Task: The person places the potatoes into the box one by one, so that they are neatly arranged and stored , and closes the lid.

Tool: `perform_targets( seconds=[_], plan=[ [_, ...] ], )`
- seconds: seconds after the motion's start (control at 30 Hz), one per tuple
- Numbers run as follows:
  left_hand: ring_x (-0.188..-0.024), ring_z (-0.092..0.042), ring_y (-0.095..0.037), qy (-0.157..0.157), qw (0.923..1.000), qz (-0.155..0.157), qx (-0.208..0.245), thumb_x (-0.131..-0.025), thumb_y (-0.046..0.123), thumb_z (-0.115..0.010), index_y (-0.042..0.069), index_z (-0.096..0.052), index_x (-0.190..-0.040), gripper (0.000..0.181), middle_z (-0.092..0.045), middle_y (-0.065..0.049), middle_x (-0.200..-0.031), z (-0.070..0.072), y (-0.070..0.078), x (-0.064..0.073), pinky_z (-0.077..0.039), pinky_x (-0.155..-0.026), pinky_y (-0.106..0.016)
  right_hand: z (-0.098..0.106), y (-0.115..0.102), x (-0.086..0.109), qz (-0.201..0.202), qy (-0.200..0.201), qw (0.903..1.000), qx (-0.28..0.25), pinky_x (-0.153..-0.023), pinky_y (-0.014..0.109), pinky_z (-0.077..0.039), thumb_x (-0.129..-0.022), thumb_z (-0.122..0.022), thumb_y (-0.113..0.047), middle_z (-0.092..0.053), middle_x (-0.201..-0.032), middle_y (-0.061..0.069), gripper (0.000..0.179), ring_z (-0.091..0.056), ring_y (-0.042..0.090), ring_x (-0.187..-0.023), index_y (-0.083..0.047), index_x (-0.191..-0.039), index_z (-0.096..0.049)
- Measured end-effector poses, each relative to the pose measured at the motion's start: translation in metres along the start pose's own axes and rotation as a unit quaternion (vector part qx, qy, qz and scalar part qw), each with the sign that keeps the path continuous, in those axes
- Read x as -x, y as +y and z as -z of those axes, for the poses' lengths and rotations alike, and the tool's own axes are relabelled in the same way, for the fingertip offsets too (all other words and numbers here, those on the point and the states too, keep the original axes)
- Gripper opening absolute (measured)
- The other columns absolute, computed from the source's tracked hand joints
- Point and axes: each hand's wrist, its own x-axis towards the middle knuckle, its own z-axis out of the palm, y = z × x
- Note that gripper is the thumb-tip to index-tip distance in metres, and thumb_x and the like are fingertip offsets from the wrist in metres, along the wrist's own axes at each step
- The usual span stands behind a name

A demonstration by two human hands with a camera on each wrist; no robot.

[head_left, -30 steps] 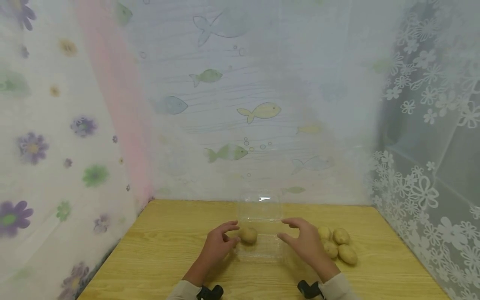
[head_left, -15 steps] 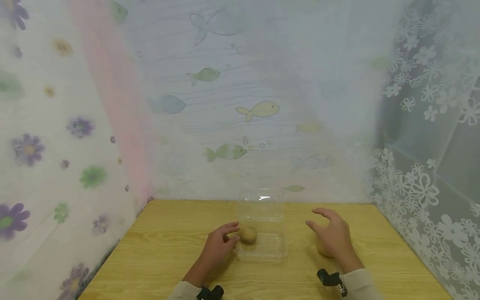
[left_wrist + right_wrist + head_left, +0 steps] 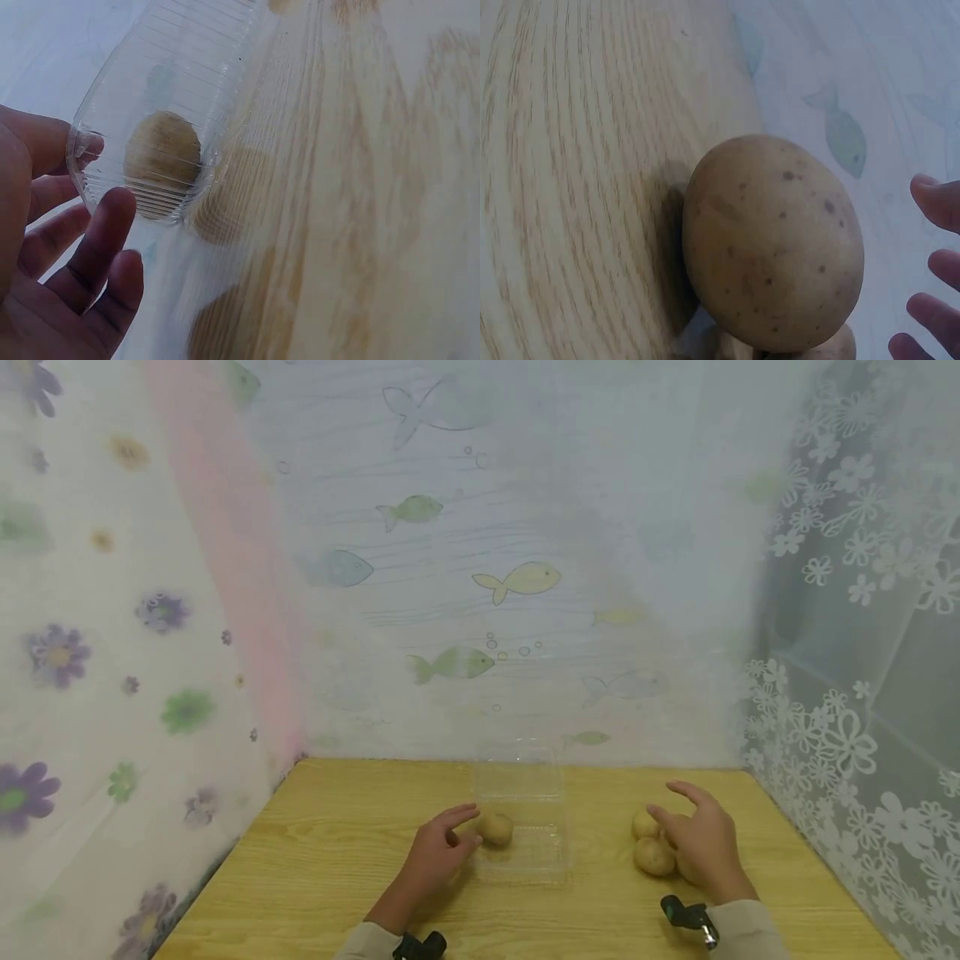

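A clear plastic clamshell container (image 3: 528,868) lies on the table with its lid (image 3: 519,772) raised at the back. One potato (image 3: 497,829) sits in the left part of its base. My left hand (image 3: 442,850) pinches the container's left rim; in the left wrist view the tip of one finger shows through the plastic wall (image 3: 94,146). To the right, my right hand (image 3: 701,843) hovers with spread fingers over a group of potatoes (image 3: 655,857), partly hiding them. A spotted potato (image 3: 774,244) fills the middle of the right wrist view, apart from the fingers (image 3: 934,319).
The wooden table (image 3: 337,860) has a back edge against a curtain (image 3: 420,710) printed with fish. Flowered sheets hang at the left (image 3: 112,693) and right (image 3: 847,743). Each wrist carries a small black device (image 3: 686,914).
My right hand has moved right, from beside the container to over the potatoes. The left hand, the container and the potato in it have stayed put.
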Motion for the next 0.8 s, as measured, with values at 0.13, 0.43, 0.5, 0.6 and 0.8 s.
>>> perform_targets(
  seconds=[0.13,0.43,0.5,0.6,0.8],
  plan=[
    [-0.057,-0.047,-0.002,0.006,1.0,-0.006,-0.001,-0.1,0.022,-0.07,0.009,-0.059,-0.147,0.05,-0.055,-0.007,-0.152,0.001,-0.003,0.001,-0.046,-0.051,-0.023,0.001,0.001,-0.002,-0.015,-0.04,0.9991,0.004,-0.108,0.07,-0.039,-0.087,-0.066,-0.074,-0.03,-0.166,0.025,0.098,-0.054,0.049,-0.124,-0.011,-0.158,-0.042],
    [-0.062,-0.049,-0.001,0.005,0.9997,-0.021,0.011,-0.098,0.021,-0.073,0.009,-0.059,-0.146,0.051,-0.057,-0.009,-0.15,-0.008,-0.004,-0.002,-0.047,-0.054,-0.02,0.003,0.009,0.002,-0.001,-0.074,0.9952,0.065,-0.106,0.072,-0.04,-0.093,-0.065,-0.067,-0.036,-0.158,0.035,0.094,-0.038,0.059,-0.139,-0.004,-0.158,-0.039],
    [-0.062,-0.049,0.0,0.005,0.9997,-0.022,0.011,-0.098,0.02,-0.074,0.009,-0.06,-0.145,0.051,-0.058,-0.009,-0.15,-0.01,-0.006,-0.002,-0.047,-0.054,-0.02,0.003,0.011,0.003,0.0,-0.081,0.9945,0.067,-0.106,0.072,-0.04,-0.095,-0.066,-0.063,-0.038,-0.157,0.036,0.091,-0.038,0.06,-0.138,-0.003,-0.158,-0.038],
    [-0.061,-0.049,0.0,0.008,0.9996,-0.022,0.015,-0.097,0.018,-0.074,0.009,-0.061,-0.145,0.051,-0.057,-0.011,-0.151,-0.01,-0.006,-0.001,-0.047,-0.053,-0.02,0.002,0.01,0.004,0.002,-0.088,0.994,0.065,-0.106,0.072,-0.04,-0.096,-0.066,-0.06,-0.039,-0.155,0.037,0.09,-0.038,0.06,-0.138,-0.002,-0.158,-0.038],
    [-0.056,-0.046,0.0,0.011,0.9995,-0.016,0.027,-0.098,0.018,-0.073,0.008,-0.059,-0.147,0.052,-0.055,-0.011,-0.153,-0.002,-0.003,0.0,-0.046,-0.051,-0.019,-0.004,0.002,0.001,0.019,-0.084,0.9945,0.059,-0.106,0.072,-0.04,-0.097,-0.068,-0.053,-0.043,-0.153,0.036,0.084,-0.04,0.06,-0.137,0.0,-0.156,-0.041]
  ],
)
